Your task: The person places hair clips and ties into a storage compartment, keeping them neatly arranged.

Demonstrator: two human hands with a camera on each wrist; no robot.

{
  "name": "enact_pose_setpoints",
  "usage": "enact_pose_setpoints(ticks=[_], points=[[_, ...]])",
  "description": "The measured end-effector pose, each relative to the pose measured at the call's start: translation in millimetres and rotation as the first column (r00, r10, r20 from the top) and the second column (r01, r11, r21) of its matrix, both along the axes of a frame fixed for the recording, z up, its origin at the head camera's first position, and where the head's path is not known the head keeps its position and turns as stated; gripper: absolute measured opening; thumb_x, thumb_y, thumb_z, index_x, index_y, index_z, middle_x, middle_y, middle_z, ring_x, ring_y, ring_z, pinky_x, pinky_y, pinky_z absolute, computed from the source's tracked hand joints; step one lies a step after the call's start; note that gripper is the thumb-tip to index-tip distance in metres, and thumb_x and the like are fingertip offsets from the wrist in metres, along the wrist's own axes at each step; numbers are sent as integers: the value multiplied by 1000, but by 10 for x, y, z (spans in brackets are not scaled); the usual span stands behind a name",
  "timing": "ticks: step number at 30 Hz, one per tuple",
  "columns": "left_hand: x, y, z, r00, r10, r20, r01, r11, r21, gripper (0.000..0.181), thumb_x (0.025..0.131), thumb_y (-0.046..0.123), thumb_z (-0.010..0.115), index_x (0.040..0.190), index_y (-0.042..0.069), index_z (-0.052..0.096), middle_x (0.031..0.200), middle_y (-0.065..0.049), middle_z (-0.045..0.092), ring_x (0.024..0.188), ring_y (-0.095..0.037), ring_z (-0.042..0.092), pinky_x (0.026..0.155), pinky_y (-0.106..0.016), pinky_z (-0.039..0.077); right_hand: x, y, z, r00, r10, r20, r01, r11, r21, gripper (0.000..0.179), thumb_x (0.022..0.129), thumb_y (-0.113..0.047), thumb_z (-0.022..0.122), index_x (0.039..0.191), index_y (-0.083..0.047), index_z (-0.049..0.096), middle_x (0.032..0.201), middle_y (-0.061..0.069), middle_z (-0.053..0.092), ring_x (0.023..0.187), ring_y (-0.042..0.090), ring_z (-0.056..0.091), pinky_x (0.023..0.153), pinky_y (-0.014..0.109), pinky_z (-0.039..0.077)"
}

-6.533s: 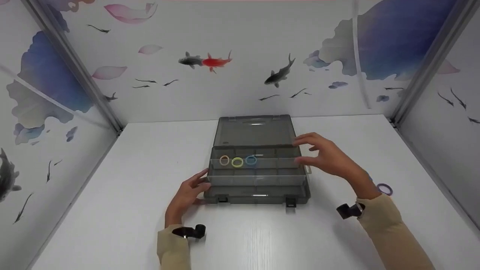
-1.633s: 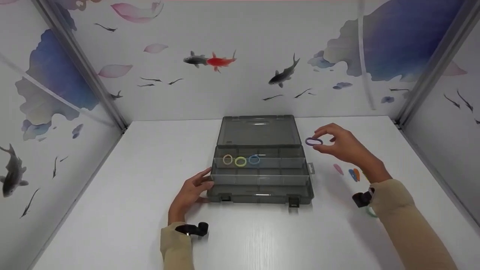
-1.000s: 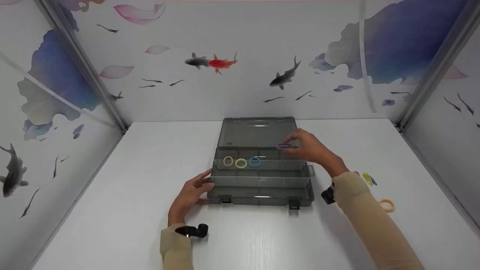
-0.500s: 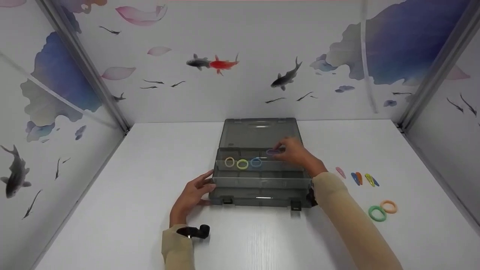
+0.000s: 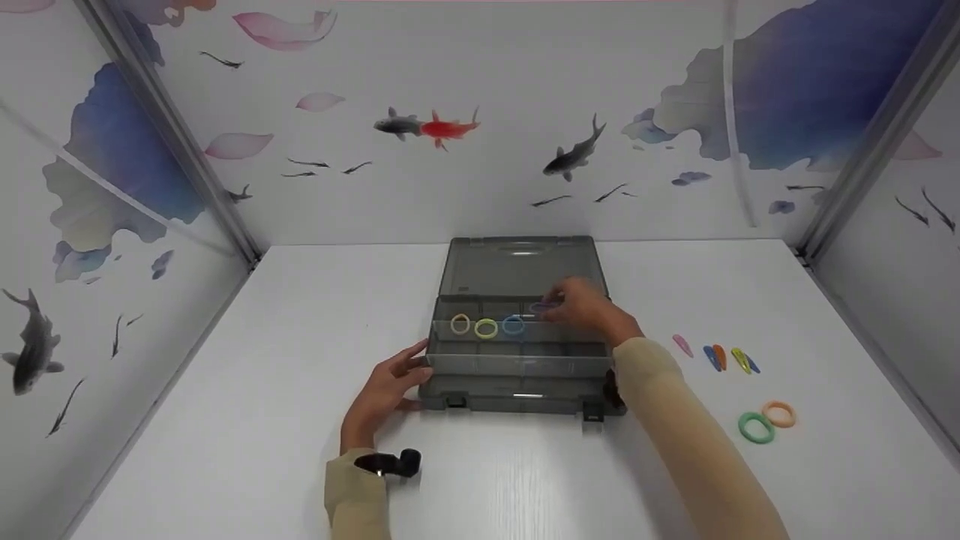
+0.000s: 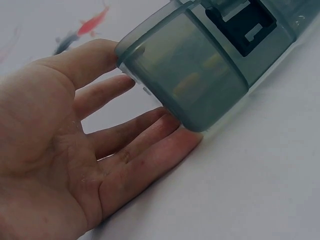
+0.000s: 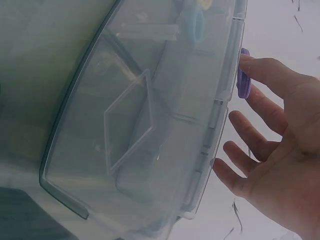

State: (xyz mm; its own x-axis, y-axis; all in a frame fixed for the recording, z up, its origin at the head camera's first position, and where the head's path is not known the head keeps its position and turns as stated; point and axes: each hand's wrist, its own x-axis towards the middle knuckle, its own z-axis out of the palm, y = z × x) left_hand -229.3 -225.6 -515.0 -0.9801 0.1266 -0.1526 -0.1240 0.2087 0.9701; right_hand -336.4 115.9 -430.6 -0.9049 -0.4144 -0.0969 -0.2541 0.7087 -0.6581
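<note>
fingers of the right hand are closed to a narrow pinch, and what they've got is a purple ring-shaped band, hanging over the back row of the grey see-through plastic divided box. three more show through the clear plastic divider, apparently in that row: a peach round band, a yellow round band, a light-blue round band, the last one near the purple. over on the left, the left hand has its fingers loosely extended, touching the box's end, gripping nothing.

now the risks! that pinch takes only one edge, so a small roll of the fingers could spin the band loose, dropping it onto the light-blue one or into a neighbouring compartment. too low, and it could snag on the divider. and look at the black wrist camera, right by the box's front corner: one knock, with such light bracing opposite, could skid the box across the white surface.
</note>
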Motion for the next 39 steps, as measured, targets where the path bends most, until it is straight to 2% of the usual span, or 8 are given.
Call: enact_pose_setpoints(ticks=[4,12,20,25,34,39], points=[[8,-1,-2,1000,4,-3,-4,1000,8,59,97,24,67,152,24,45,152,-20,47,137,-41,49,84,-49,59,-32,-27,8,1000,-5,18,4,1000,17,40,95,-18,68,129,2,63,136,23,60,125,38,58,102,52,50],[-14,-1,-24,1000,-2,-6,2,1000,15,61,96,26,69,152,24,46,152,-21,47,136,-40,50,83,-48,59,-81,-50,-19,998,-17,54,15,999,36,41,95,-19,69,130,2,63,137,21,60,121,35,61,98,48,52],[2,7,-6,1000,5,-2,-5,1000,15,60,96,26,68,152,23,45,151,-20,48,136,-39,51,81,-46,60,-102,-68,-25,998,-17,61,16,999,31,34,94,-16,69,123,0,67,131,20,63,119,34,61,97,48,52],[-7,7,-4,1000,-3,2,3,1000,23,60,98,22,66,153,22,43,152,-21,47,136,-39,50,83,-49,59,-106,-90,-36,998,-22,52,21,999,28,31,93,-18,72,119,-1,70,125,20,67,115,33,62,96,47,52],[-6,8,-30,1000,7,9,-8,1000,20,60,97,25,68,152,26,45,151,-20,48,136,-39,51,86,-51,59,-99,-118,-45,997,-29,73,25,998,50,36,92,-16,72,124,0,67,127,20,66,115,34,63,97,48,52],[-7,11,-41,1000,7,12,-7,1000,20,59,97,23,66,153,25,44,153,-19,46,137,-41,49,88,-52,58,-98,-93,-46,997,-1,71,-2,999,46,41,94,-21,70,129,2,64,130,21,64,117,35,62,98,49,52]])
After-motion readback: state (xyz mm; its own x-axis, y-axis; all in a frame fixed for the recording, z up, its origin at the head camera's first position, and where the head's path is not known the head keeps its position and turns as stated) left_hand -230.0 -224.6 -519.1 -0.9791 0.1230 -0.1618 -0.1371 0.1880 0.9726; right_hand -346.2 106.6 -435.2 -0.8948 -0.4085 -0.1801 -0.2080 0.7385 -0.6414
